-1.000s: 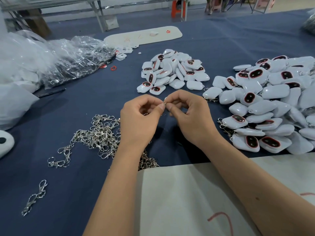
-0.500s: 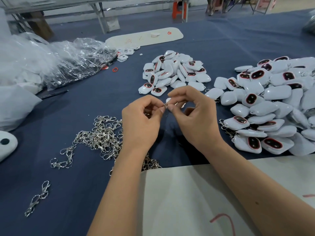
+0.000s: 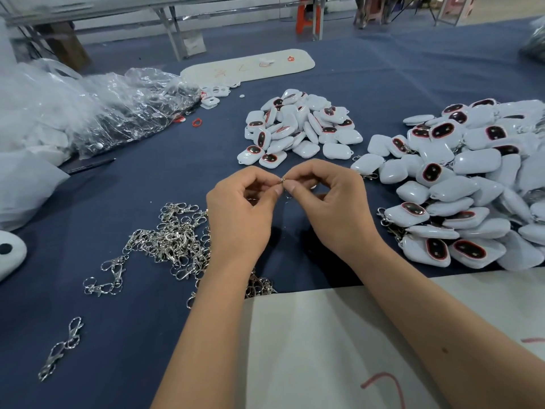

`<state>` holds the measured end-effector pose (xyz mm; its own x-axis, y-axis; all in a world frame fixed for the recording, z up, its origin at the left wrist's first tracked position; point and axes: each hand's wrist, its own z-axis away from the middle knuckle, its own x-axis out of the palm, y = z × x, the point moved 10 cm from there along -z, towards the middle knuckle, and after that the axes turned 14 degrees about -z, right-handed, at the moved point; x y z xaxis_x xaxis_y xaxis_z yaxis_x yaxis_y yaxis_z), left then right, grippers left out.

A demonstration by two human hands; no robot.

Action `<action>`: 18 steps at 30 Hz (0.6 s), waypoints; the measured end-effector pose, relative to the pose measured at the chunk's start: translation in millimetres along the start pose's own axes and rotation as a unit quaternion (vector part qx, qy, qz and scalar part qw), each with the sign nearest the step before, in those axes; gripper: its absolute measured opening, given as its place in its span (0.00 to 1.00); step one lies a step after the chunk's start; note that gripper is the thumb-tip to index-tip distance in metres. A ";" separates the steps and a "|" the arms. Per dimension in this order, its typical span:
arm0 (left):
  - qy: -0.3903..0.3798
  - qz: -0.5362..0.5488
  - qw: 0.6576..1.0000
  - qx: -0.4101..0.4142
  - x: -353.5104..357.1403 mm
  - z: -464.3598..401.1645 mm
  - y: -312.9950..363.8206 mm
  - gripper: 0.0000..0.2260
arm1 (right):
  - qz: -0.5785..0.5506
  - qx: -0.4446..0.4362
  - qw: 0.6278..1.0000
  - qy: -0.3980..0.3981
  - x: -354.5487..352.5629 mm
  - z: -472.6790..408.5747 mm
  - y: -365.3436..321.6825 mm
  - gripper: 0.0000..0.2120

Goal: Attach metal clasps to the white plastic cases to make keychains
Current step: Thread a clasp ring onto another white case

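Two hands (image 3: 283,208) pinch one metal ring (image 3: 282,180) between two case piles (image 3: 298,128).

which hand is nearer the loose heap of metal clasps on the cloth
Left. The left hand hovers at the heap of metal clasps, its wrist over the heap's right edge; the right hand is farther right, past it.

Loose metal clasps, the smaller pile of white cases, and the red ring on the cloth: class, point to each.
Loose metal clasps (image 3: 174,243), head view, middle of the tangled heap.
Smaller pile of white cases (image 3: 300,128), head view, pile's centre.
Red ring (image 3: 197,122), head view, its rim.
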<state>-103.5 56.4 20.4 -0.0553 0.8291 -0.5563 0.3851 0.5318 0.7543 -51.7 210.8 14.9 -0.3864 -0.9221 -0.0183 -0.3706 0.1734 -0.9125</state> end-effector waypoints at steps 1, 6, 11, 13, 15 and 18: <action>-0.001 -0.002 1.000 0.001 0.6 0.3 0.2 0.08 | 0.013 -0.010 1.000 0.001 0.7 0.1 -2.1 0.05; 0.014 -0.015 0.999 0.027 -2.1 1.6 6.4 0.06 | 0.155 -0.090 0.984 0.000 8.1 2.1 -16.0 0.06; 0.030 -0.076 0.994 0.066 -6.7 1.9 10.9 0.07 | 0.198 -0.109 0.974 -0.020 16.8 3.5 -17.6 0.05; 0.027 -0.078 0.995 0.061 -5.6 1.9 9.7 0.07 | 0.180 -0.112 0.977 -0.010 13.7 3.4 -19.1 0.05; 0.023 -0.063 0.996 0.051 -4.3 1.4 7.8 0.07 | 0.156 -0.108 0.982 -0.001 10.0 3.0 -19.4 0.04; 0.015 -0.039 0.998 0.041 -2.7 0.9 6.4 0.07 | 0.118 -0.076 0.990 -0.002 6.9 0.6 -13.1 0.04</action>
<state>-100.0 57.4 26.4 -0.1158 0.7908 -0.6010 0.4529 0.5806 0.6766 -49.0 201.9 26.5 -0.4747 -0.8510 -0.2247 -0.3936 0.4336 -0.8106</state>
